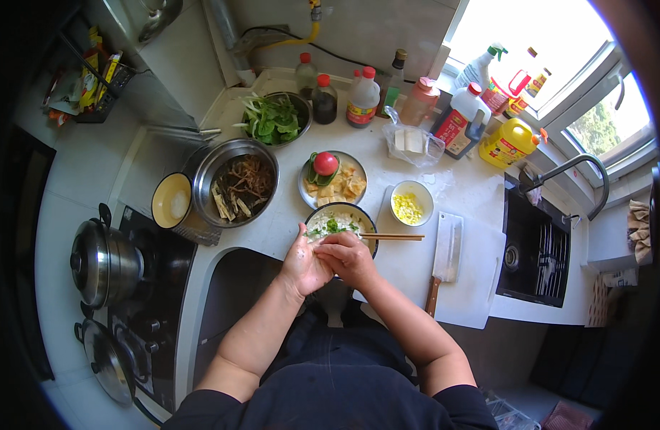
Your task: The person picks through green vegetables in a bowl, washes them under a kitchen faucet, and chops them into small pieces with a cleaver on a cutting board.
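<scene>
My left hand (305, 264) is turned palm up at the near edge of a bowl (374, 249), its fingers stretched out. The fingertips of my right hand (348, 258) are pinched together over the left palm; whatever they hold, if anything, is hidden. A white mixture (317, 227) with chopped greens (335, 224) on top lies in the bowl. Wooden chopsticks (398, 236) rest across its right side. Beyond it, a metal plate (302, 188) carries a tomato (325, 164), a green pepper and pale yellow pieces. To the right stands a small white bowl (428, 214) of chopped yellow-green bits.
A cleaver (449, 247) lies on the white cutting board (473, 290), left of the black sink (513, 279). A steel basin (273, 197), a bowl of leafy greens (276, 125) and several bottles (362, 100) line the back. Pots (104, 261) stand on the left stove.
</scene>
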A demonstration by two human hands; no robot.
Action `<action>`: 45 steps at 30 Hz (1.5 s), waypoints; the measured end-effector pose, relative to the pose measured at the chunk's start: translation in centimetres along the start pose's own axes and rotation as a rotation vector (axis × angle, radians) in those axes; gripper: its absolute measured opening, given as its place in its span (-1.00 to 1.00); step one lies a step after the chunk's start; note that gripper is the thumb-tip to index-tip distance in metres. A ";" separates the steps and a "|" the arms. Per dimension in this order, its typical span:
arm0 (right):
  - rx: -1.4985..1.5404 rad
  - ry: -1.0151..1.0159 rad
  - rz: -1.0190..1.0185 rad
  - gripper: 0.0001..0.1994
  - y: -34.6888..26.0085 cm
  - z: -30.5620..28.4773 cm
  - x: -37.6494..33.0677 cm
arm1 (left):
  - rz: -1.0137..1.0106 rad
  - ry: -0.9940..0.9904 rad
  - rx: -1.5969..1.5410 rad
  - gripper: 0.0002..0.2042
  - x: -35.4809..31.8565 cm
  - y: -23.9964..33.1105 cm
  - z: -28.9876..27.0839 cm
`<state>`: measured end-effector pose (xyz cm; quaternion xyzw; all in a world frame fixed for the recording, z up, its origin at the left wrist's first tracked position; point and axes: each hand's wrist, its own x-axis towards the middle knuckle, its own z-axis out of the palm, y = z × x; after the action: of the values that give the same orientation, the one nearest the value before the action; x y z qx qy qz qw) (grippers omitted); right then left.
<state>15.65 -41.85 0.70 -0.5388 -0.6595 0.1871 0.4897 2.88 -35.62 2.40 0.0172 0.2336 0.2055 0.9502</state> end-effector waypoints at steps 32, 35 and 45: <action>-0.048 0.032 0.039 -0.81 -1.5 -1.0 0.7 | -0.009 -0.028 0.140 0.13 0.4 -0.5 0.2; -0.003 0.089 0.142 -0.84 -0.4 -1.7 0.8 | -0.024 -0.129 0.103 0.12 0.4 -0.7 0.2; -0.001 0.086 0.216 -0.91 -1.1 -1.7 1.3 | -0.014 -0.089 0.150 0.06 0.1 -1.2 0.6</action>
<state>16.59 -41.58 2.92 -0.6143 -0.5761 0.2152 0.4944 3.71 -36.58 2.75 0.0958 0.2061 0.1795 0.9571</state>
